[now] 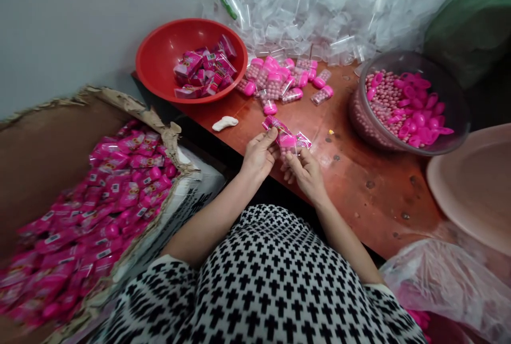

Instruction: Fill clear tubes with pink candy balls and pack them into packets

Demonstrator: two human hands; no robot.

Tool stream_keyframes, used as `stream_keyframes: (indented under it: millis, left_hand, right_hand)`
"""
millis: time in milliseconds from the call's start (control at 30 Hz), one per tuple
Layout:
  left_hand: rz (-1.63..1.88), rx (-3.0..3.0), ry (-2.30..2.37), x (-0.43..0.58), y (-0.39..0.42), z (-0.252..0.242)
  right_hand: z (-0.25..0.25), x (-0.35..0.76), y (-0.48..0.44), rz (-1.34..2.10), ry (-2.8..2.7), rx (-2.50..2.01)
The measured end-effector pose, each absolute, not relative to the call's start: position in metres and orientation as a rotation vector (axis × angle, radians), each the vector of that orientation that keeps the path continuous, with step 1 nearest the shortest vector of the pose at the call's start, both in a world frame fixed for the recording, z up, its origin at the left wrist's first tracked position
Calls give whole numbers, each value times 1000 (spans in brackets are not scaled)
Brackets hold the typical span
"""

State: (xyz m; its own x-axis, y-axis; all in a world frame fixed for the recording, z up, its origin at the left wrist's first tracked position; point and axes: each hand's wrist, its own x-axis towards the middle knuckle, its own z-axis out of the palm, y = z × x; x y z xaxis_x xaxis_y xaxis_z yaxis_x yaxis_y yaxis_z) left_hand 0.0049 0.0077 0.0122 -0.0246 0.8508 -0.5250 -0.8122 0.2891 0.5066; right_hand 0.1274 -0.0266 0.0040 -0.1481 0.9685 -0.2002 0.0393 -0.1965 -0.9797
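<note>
Just over the table's near edge, my left hand (258, 158) pinches a shiny pink printed wrapper (277, 123) between thumb and fingers. My right hand (306, 172) is closed on a small clear candy bottle (288, 142) with a pink cap and pink balls inside. The bottle and the wrapper overlap between my hands, and I cannot tell how far one is inside the other. Beyond them lies a pile of similar filled candy bottles (273, 82).
A red bowl (154, 62) of wrappers stands at the back left. Wrapped bottles (115, 189) fill a torn carton (43, 157) on the left. A translucent bowl (359, 120) holds pink balls and caps. Clear empty tubes (319, 8) heap at the back. A white scrap (225, 123) lies nearby.
</note>
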Motion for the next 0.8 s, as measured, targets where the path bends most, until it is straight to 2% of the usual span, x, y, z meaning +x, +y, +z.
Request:
stream_keyframes:
  millis: [367,633,800]
  left_hand:
    - [1208,283,883,8,9,8]
    - [1096,532,870,0,17,9]
    - [1093,548,871,2,17,5]
  right_hand:
    - [-10,125,-28,1273,-1276,-1301]
    - [-14,127,-22,1610,-1090,-1117]
    - [-18,126,-24,1372,-1163,-1210]
